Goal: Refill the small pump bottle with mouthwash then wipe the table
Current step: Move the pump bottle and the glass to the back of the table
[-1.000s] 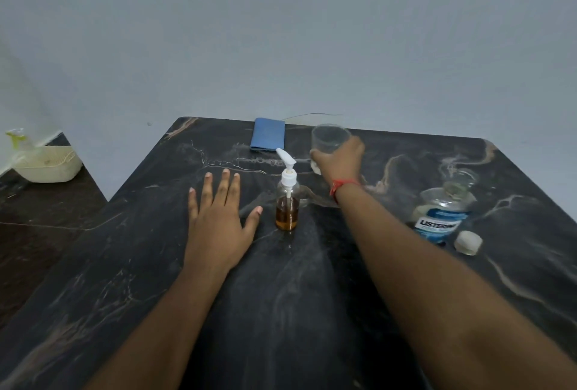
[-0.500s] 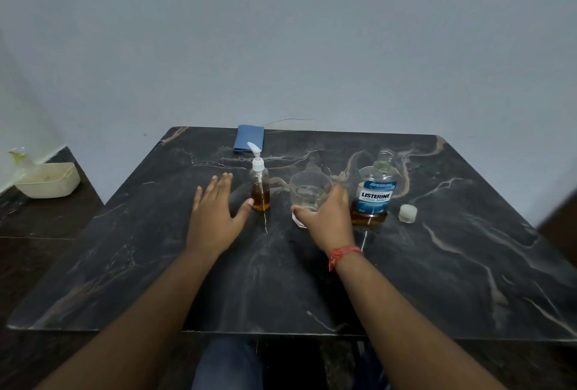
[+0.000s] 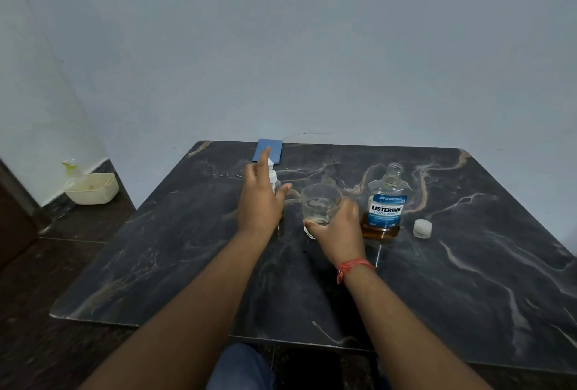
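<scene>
Lifted since before, left hand (image 3: 260,199) spreads open fingers over the white-pumped bottle (image 3: 273,177) mid-tabletop (image 3: 175,252); right hand (image 3: 335,228) clasps the round clear glass (image 3: 321,203) beside it

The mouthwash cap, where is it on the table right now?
In the head view the white cap sits on the dark marble table, on the right side, just right of the open Listerine bottle and apart from it.
</scene>
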A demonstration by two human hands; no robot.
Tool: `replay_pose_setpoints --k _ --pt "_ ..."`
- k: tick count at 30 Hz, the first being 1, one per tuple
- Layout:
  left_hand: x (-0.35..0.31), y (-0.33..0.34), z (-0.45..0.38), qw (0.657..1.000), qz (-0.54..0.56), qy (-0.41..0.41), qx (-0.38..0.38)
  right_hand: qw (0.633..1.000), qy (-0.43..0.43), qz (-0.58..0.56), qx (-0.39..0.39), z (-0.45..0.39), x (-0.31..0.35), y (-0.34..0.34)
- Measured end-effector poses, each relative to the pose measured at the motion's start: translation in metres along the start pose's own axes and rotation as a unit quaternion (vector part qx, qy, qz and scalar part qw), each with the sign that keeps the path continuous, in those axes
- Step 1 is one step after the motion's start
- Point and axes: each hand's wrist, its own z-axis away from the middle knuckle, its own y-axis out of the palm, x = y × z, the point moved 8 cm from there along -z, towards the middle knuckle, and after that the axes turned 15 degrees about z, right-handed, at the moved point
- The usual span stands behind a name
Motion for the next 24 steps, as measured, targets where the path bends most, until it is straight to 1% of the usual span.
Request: replay_pose_setpoints --k 3,5,11,14,17,19,24 --pt "0.008 0.003 -0.004 0.999 0.026 -0.037 0.011 1.000 -0.006 0.005 0.001 -0.001 -0.001 -0.001" --pt "0.012 0.003 -0.004 0.996 0.064 -0.051 0.028 1.000 -0.012 0.009 0.001 -0.001 -0.001 0.000" --pt "0.027 0.003 -0.010 0.971 0.177 -0.132 0.097 1.000 -0.012 0.004 0.003 -0.003 -0.005 0.001" --pt "0.028 0.008 -0.009 0.966 0.193 -0.131 0.116 1.000 -0.013 -0.002 0.008 -0.004 -0.006 0.003" --pt "0.023 0.012 -0.008 0.975 0.165 -0.096 0.112 1.000 -0.016 -0.014 0.008 -0.005 -0.006 0.003" --pt "0.021 0.012 -0.010 0.976 0.166 -0.084 0.117 1.000 -0.015 -0.016 0.019 -0.005 -0.007 0.003" --pt "0.028 0.004 -0.014 0.956 0.204 -0.112 0.179 0.996 -0.037 -0.029 0.073 -0.010 -0.009 0.006"
